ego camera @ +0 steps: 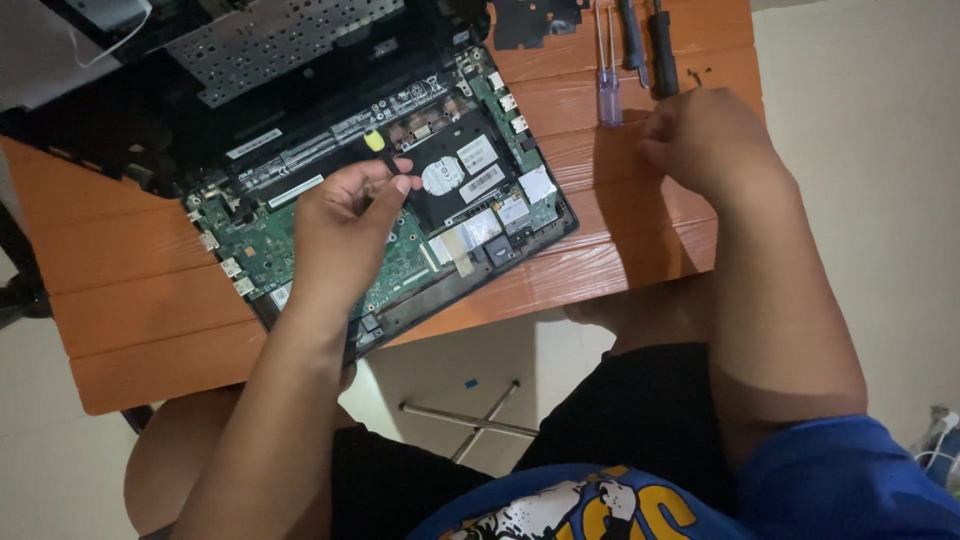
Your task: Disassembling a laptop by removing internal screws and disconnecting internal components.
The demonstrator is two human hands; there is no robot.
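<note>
Left hand (345,215) pinches a yellow-capped tool (376,143) over the fragile board (400,265); right hand (700,135) curled, apparently empty.

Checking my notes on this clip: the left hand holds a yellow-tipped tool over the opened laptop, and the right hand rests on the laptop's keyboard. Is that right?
Not quite. The head view shows the right hand resting on the orange table near the screwdrivers, not on a keyboard. The left hand does hold the yellow-tipped tool over the opened laptop.

Labels inside the opened laptop (400,180): round white sticker (442,175) at centre; two white rectangular labels (478,155) just right of it; long white strip labels (254,143) along the black upper bar; small white label (295,190) at left.
</note>
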